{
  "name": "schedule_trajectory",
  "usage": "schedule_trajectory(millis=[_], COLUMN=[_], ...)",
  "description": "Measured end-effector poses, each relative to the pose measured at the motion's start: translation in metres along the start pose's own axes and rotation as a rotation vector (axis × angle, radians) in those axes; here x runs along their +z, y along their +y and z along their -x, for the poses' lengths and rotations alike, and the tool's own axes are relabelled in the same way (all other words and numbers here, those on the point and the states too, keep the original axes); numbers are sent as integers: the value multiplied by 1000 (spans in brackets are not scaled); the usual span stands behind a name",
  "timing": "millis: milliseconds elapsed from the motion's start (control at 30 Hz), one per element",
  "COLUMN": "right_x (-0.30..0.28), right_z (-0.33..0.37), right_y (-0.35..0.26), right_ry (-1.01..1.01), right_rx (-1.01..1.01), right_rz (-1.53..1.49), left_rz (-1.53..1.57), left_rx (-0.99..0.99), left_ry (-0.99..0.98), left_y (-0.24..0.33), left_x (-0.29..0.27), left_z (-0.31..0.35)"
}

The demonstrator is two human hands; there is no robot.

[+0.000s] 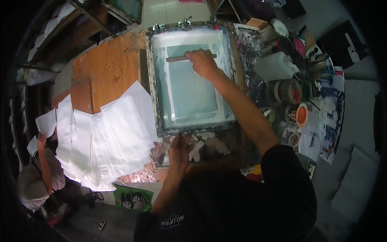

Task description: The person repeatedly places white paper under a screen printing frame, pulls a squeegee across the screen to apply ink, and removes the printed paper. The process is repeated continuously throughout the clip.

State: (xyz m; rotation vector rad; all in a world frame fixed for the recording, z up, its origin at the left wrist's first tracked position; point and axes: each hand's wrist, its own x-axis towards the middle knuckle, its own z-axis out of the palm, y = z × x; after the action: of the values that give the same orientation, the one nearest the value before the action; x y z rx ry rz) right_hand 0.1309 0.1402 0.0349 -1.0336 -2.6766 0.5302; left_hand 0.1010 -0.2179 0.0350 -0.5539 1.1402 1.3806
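Note:
A screen printing frame (pixel 236 86) with pale blue-green mesh lies before me, clamped along its far edge. My right hand (pixel 201 63) is closed around the bar of a squeegee (pixel 177 59), which lies across the far part of the mesh. At the frame's near edge, slightly left of its middle, my left hand (pixel 179 150) has its fingers bent against the rim, gripping it; the fingertips are partly in shadow. Left of the frame, white sheets (pixel 117 137) lie in overlapping, fanned piles.
Metal hinge clamps (pixel 184 24) hold the frame's far side. Paint cans (pixel 288 90) and a white plastic jug (pixel 276 65) crowd the right. A brown wooden board (pixel 109 68) lies left. Another person (pixel 40 177) at far left holds a white sheet (pixel 47 123).

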Motion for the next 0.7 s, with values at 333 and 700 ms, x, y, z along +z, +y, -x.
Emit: schedule_trajectory(millis=[333,700], right_x=[24,-38], right_z=[197,207], right_y=[-98,-125], right_ry=[120,59], right_rx=[-85,-137], right_rz=[16,39], left_rz=[-13,31], left_rx=[40,-2], left_ry=[-138,-187], left_y=[-1,16], left_x=[-10,6], left_z=[-12,26])
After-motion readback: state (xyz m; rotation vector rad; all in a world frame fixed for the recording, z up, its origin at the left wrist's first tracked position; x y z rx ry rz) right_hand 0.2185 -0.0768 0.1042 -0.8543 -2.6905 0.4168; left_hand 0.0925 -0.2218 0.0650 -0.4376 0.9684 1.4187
